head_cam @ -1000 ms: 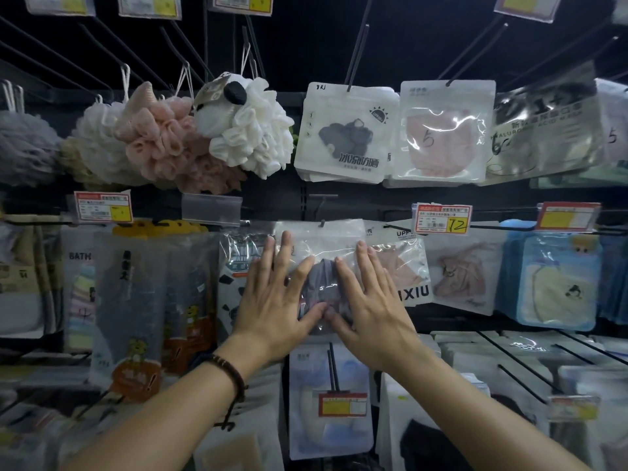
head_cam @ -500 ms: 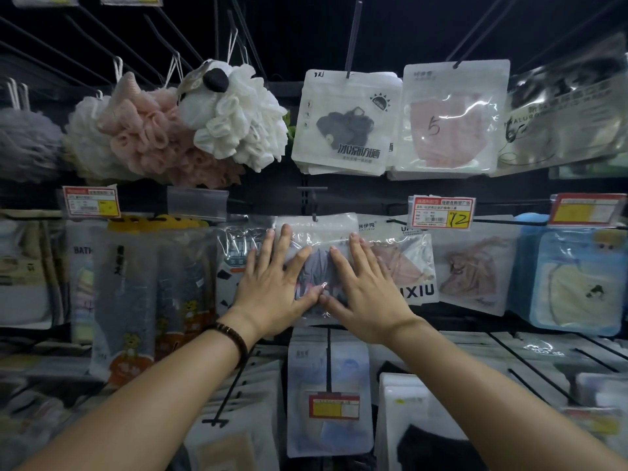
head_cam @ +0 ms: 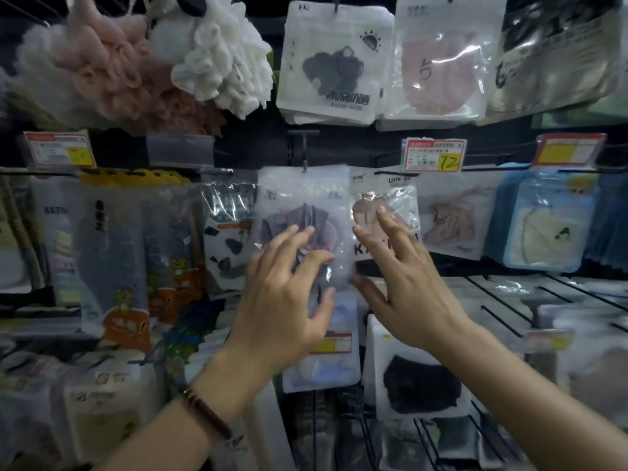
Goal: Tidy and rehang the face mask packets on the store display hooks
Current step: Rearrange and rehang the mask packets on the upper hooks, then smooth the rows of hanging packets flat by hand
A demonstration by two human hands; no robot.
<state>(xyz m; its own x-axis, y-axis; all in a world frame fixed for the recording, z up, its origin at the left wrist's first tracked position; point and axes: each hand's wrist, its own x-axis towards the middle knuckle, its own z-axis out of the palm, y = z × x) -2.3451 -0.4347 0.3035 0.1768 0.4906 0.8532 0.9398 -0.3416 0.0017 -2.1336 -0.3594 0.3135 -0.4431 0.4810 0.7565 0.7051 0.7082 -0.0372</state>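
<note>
Packet: grey face mask packet (head_cam: pixel 306 205) hangs upright from the centre hook (head_cam: pixel 304 158), middle row.
Left hand (head_cam: pixel 278 300): fingers spread, released, over the packet's lower half; contact too blurred to tell.
Right hand (head_cam: pixel 407 287): fingers spread, released, just beside its right edge, over a pink mask packet (head_cam: pixel 387 202).
Edges: left edge overlaps a panda-print packet (head_cam: pixel 231 229).
Room: dark band between the top edge and the row above.

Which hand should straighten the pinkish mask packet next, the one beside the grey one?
Probably the right hand: its fingers spread in front of the pinkish mask packet, while the left hand is over at the grey mask packet.
</note>
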